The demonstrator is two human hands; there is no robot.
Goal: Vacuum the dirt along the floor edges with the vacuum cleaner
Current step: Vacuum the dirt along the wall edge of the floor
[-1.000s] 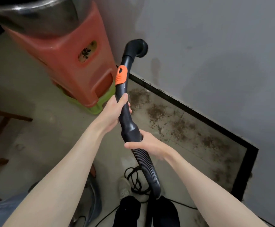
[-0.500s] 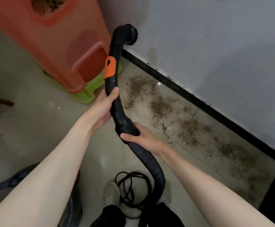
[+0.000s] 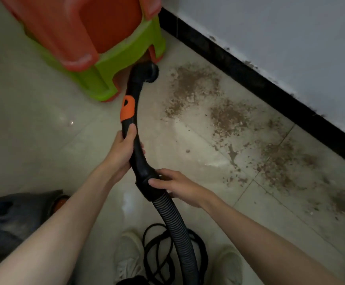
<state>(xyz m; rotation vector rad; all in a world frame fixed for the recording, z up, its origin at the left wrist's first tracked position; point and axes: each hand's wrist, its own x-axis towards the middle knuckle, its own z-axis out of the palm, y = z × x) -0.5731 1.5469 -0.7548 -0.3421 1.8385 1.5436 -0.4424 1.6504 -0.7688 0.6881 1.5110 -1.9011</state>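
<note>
Both hands held the vacuum wand [image 3: 135, 128]: our left hand [image 3: 122, 150] wrapped round it below the orange slider [image 3: 127, 109], our right hand [image 3: 174, 186] curled round the cuff where the ribbed hose [image 3: 176, 225] joined. We judged the nozzle [image 3: 150, 73] poised at the stacked stools [image 3: 106, 58] in the upper left of the frame, with suction not begun. The dirt [image 3: 227, 116] lay rightward along the black skirting [image 3: 249, 79]. Next, we needed to lower the nozzle and sweep it right.
</note>
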